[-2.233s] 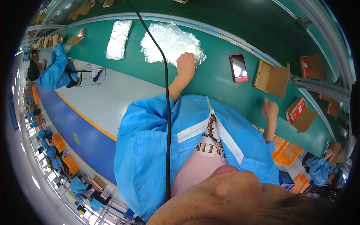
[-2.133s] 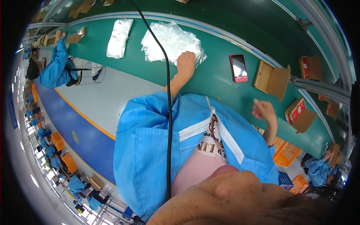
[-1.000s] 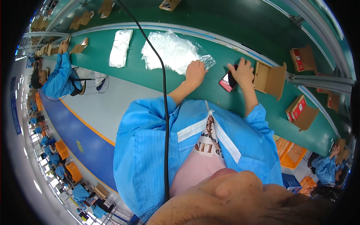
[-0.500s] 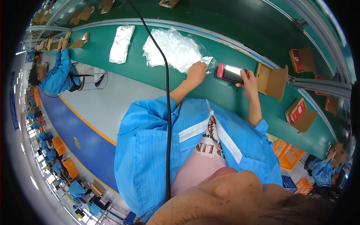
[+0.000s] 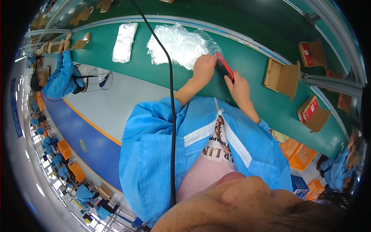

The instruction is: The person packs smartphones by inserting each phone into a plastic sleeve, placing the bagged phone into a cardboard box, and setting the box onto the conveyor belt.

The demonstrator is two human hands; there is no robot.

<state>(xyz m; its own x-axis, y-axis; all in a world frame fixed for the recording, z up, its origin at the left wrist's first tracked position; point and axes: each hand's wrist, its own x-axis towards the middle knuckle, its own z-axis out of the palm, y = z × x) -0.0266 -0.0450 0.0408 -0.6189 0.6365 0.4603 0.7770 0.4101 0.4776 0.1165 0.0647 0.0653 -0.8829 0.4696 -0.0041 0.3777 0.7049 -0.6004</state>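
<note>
My right hand (image 5: 240, 92) grips the lower end of a red handheld device (image 5: 225, 66), turned so mostly its narrow red edge shows. Its upper end is close to my left hand (image 5: 204, 68), whose fingers are closed on the edge of a clear plastic bag (image 5: 213, 47). That bag lies against a loose pile of clear plastic bags (image 5: 176, 47) on the green bench. Whether the device's tip is inside the bag's mouth, I cannot tell.
A flat stack of bags (image 5: 125, 42) lies left of the pile. An open cardboard box (image 5: 281, 76) stands to the right, with another box (image 5: 313, 112) holding a red item nearer me. A black cable (image 5: 172, 116) hangs across the view. At left a co-worker (image 5: 58, 83) sits.
My right hand has moved left, bringing the device to my left hand and turning it from screen-up to edge-on. The conveyor box at the top has slid mostly out of view.
</note>
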